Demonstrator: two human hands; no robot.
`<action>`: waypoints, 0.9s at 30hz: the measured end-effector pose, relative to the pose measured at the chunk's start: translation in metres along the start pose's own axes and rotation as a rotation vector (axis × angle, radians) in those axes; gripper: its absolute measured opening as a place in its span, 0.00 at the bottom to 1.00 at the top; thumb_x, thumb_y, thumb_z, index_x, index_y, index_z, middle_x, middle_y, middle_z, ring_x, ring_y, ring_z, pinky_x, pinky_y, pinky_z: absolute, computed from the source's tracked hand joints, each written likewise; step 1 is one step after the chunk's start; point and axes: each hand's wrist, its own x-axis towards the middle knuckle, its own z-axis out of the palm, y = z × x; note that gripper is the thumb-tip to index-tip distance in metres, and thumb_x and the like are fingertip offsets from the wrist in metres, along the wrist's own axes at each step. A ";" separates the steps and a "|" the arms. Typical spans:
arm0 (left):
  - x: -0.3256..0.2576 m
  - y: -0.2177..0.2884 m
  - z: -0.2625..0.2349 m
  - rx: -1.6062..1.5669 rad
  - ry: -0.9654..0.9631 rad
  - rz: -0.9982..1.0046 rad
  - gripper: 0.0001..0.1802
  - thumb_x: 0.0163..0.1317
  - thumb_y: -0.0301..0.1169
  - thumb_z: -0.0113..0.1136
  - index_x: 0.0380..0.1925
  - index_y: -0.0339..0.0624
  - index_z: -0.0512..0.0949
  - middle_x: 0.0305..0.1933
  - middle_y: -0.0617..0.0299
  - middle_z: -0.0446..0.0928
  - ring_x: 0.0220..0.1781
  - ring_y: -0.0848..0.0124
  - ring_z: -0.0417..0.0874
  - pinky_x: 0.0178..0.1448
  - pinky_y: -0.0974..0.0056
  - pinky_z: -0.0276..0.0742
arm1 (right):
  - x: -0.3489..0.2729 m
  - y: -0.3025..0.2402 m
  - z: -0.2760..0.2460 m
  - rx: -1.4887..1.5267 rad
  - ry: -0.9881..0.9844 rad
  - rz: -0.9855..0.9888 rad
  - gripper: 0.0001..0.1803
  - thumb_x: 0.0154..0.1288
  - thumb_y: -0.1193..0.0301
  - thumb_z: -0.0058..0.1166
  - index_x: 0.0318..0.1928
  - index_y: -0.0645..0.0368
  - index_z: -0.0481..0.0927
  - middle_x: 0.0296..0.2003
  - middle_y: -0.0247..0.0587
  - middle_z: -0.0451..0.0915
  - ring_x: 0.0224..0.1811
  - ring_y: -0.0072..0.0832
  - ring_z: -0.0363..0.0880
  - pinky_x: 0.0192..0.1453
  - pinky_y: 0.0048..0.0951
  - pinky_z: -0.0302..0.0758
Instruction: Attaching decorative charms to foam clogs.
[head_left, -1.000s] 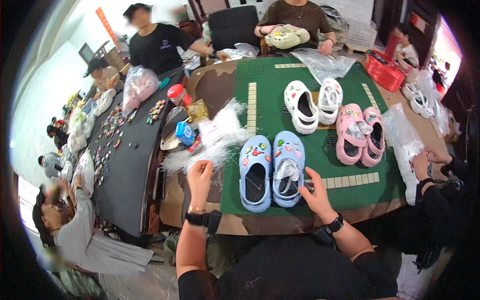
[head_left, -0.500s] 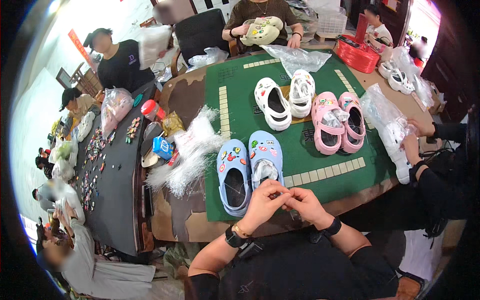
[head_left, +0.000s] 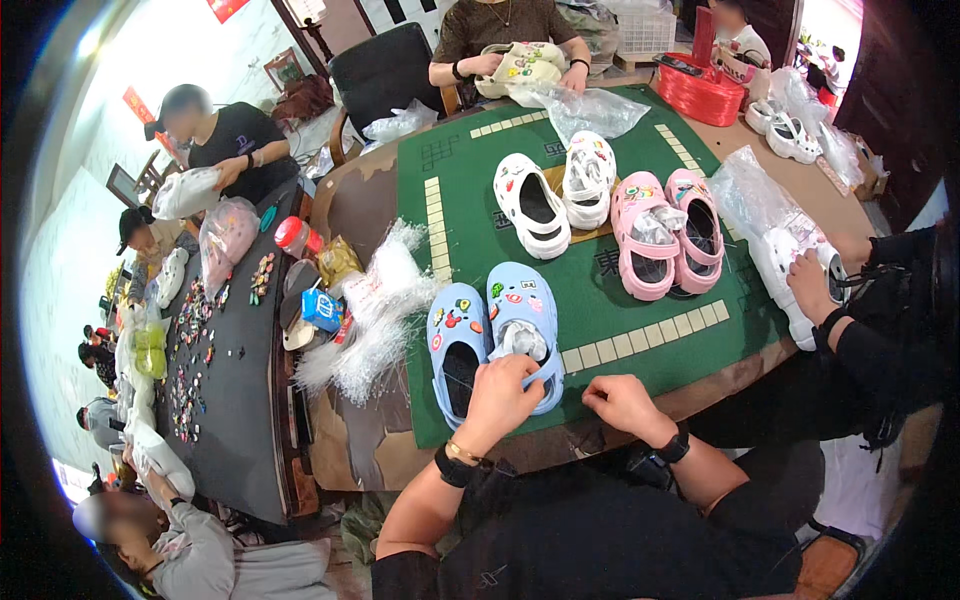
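In the head view, my left hand (head_left: 505, 395) was at the heel end of the right-hand blue clog (head_left: 523, 293), its fingers bent inward over the opening; I couldn't tell whether they gripped the strap or only touched it. My right hand (head_left: 625, 405) hung apart from the shoes, just to their right, fingers curled with the thumb close to the forefinger; I couldn't tell whether anything fine was pinched there.

The other blue clog (head_left: 458, 305) stood beside its mate, both toes pointing away from me, on the left near part of the green mat (head_left: 470, 165). Clear plastic (head_left: 521, 341) filled the opening of the right-hand one, and colourful charms dotted both uppers. Beyond them stood white clogs (head_left: 518, 188), with pink clogs (head_left: 636, 205) to the right. A bundle of clear strands (head_left: 385, 305) lay left of the blue pair, near a blue packet (head_left: 322, 310).
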 end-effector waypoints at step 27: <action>0.032 0.010 0.009 0.193 -0.040 0.021 0.10 0.60 0.36 0.62 0.34 0.42 0.85 0.34 0.52 0.83 0.37 0.52 0.84 0.42 0.52 0.80 | 0.040 -0.027 0.005 -0.026 0.124 -0.160 0.11 0.60 0.64 0.58 0.30 0.60 0.81 0.27 0.51 0.82 0.32 0.51 0.81 0.35 0.48 0.76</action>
